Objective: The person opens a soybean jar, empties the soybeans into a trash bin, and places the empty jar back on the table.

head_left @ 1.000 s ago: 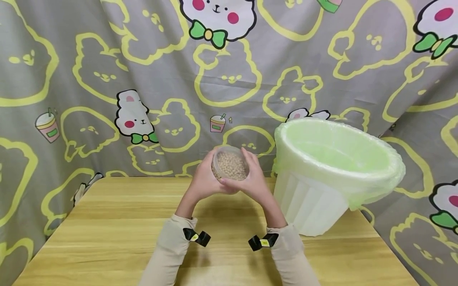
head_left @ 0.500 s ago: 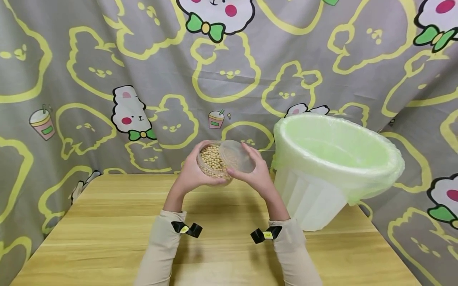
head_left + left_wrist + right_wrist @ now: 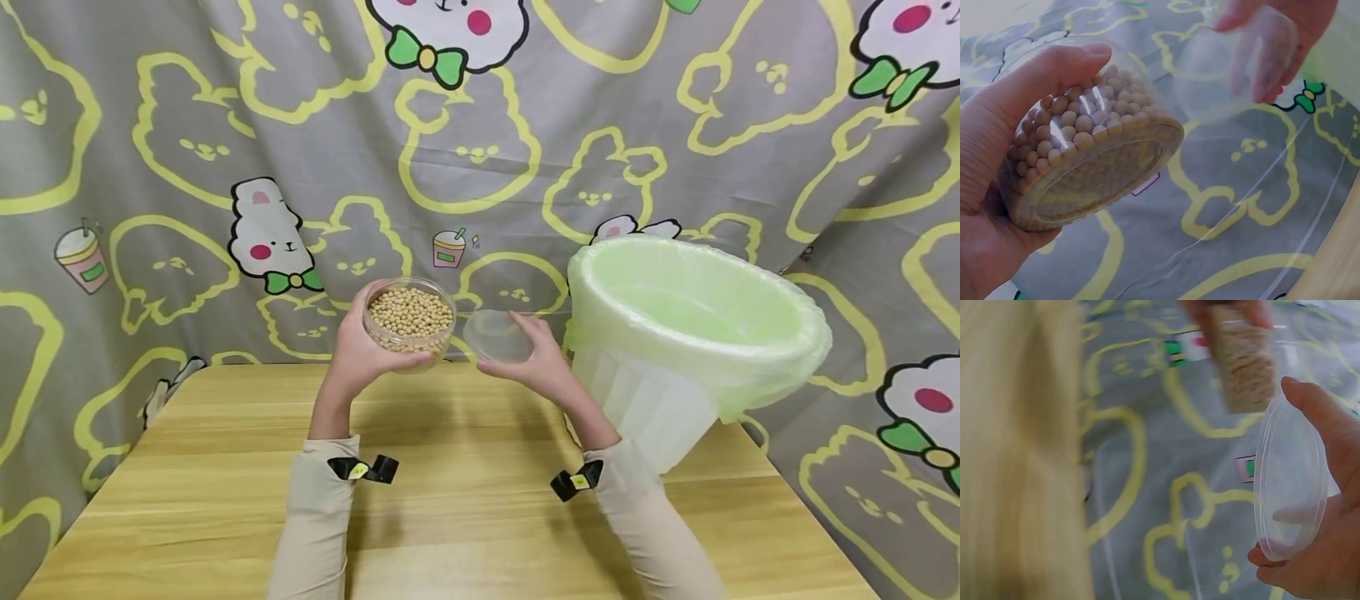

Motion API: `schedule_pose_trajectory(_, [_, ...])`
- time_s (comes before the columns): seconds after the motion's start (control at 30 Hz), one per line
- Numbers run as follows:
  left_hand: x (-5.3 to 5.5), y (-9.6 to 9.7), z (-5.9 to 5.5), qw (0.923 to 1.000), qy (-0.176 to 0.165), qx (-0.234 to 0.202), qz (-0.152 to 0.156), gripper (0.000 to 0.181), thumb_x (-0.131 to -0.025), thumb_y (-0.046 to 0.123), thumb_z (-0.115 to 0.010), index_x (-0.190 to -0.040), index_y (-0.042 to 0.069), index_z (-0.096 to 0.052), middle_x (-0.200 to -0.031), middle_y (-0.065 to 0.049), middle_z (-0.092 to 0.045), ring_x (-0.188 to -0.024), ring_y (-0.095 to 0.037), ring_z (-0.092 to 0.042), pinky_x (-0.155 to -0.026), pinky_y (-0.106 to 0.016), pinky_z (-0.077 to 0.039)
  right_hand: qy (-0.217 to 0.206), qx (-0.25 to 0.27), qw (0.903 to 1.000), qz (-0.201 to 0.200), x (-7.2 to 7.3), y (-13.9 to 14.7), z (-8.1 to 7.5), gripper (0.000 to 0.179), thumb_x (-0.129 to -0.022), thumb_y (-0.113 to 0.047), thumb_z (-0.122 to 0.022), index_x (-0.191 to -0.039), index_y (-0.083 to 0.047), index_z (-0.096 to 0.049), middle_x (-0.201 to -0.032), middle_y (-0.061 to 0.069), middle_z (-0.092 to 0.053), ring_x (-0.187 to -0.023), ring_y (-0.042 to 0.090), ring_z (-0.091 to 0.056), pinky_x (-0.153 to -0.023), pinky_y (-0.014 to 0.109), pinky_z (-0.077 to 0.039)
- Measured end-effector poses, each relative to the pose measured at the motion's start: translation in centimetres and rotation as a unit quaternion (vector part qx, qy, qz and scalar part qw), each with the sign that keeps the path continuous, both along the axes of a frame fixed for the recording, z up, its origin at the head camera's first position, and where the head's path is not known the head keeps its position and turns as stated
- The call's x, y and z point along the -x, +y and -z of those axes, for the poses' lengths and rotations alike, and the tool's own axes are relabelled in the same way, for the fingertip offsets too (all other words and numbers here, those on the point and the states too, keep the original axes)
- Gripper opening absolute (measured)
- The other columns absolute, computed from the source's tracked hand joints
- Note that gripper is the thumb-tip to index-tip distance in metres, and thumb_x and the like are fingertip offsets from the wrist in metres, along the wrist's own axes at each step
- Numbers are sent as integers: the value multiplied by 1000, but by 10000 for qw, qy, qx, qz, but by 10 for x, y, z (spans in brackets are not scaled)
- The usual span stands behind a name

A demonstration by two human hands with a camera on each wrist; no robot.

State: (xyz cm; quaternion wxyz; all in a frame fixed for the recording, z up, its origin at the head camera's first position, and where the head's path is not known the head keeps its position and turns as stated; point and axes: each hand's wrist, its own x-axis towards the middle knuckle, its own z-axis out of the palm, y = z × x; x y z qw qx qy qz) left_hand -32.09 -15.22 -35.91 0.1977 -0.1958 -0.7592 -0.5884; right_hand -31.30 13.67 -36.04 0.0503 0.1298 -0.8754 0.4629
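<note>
A clear round plastic jar [image 3: 411, 321], uncovered and well filled with pale round soybeans [image 3: 1079, 119], is held above the table by my left hand [image 3: 362, 343]. Its thumb lies across the near side and the fingers wrap the far left side. To the right, my right hand [image 3: 542, 360] grips a translucent round lid [image 3: 1291, 481] by its edge, thumb on one side and fingers on the other. A gap separates lid and jar in the head view. The left wrist view shows the jar's underside tilted toward the camera.
A white ribbed bin [image 3: 645, 408] with a pale green liner bag [image 3: 697, 350] over its rim stands at the table's right, close behind the right hand. The wooden table [image 3: 465, 517] ends at a patterned grey curtain [image 3: 337, 150].
The lid has come off the jar. My left hand has carried the jar leftward and my right hand has drawn the lid to the right, leaving the soybeans uncovered.
</note>
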Motion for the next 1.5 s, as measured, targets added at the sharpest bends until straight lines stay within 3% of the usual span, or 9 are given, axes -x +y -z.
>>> schedule_pose_trajectory(0.17, [0,-3,-1,10000,39,28,-76,119,-55,10,-101,-155,17,-37,-151,-8,-47,-136,-26,-47,-114,-50,-40,-9,-941,9954,-191,3,3,17,111,-70,-50,-90,-159,-10,-36,-158,24,-31,-142,45,-38,-113,64,-39])
schedule_pose_trajectory(0.3, [-3,-1,-4,10000,-22,62,-41,120,-55,6,-100,-156,12,-35,-152,-12,-45,-137,-29,-45,-115,-52,-39,-100,-1390,9894,-396,1,5,35,112,-69,-50,-91,-156,-4,-38,-154,26,-36,-138,44,-43,-111,61,-43])
schedule_pose_trajectory(0.53, [-24,6,-24,9999,-104,75,-20,114,-57,2,-97,-154,1,-35,-151,-21,-45,-137,-34,-45,-115,-54,-38,-80,-1950,9796,-486,-1,8,62,112,-68,-54,-91,-153,1,-42,-151,31,-40,-136,45,-45,-109,60,-45])
schedule_pose_trajectory(0.67, [-29,8,-29,9999,-132,90,-40,113,-58,2,-96,-153,0,-35,-151,-23,-45,-138,-35,-45,-116,-54,-38,-162,-2102,9764,-472,-1,10,71,111,-68,-56,-90,-151,2,-44,-147,30,-44,-131,43,-48,-106,58,-48])
schedule_pose_trajectory(0.8, [-26,7,-26,9998,-168,103,-49,113,-58,2,-96,-153,0,-35,-152,-23,-44,-138,-35,-45,-116,-54,-37,-209,-2265,9727,-452,-1,10,79,112,-67,-58,-89,-151,2,-45,-146,30,-44,-131,42,-49,-106,57,-49])
schedule_pose_trajectory(1.1, [-2,0,-3,9998,-79,115,-123,121,-55,10,-101,-156,14,-35,-153,-11,-45,-138,-29,-45,-115,-52,-39,-449,-2210,9726,-565,0,11,89,113,-68,-54,-91,-152,4,-43,-147,31,-42,-133,43,-47,-107,60,-47])
schedule_pose_trajectory(1.3, [0,-1,0,9999,-53,116,-92,121,-56,18,-102,-156,17,-35,-154,-8,-45,-139,-27,-45,-116,-51,-39,-615,-2188,9713,-697,1,12,95,115,-68,-53,-91,-153,5,-40,-149,33,-39,-136,45,-44,-110,62,-44])
schedule_pose_trajectory(1.5, [-1,2,0,9995,-212,216,-102,124,-54,22,-103,-157,17,-33,-154,-11,-44,-140,-29,-45,-116,-52,-39,-690,-2453,9625,-931,2,15,101,118,-71,-56,-88,-157,3,-33,-156,36,-31,-142,49,-37,-114,64,-38])
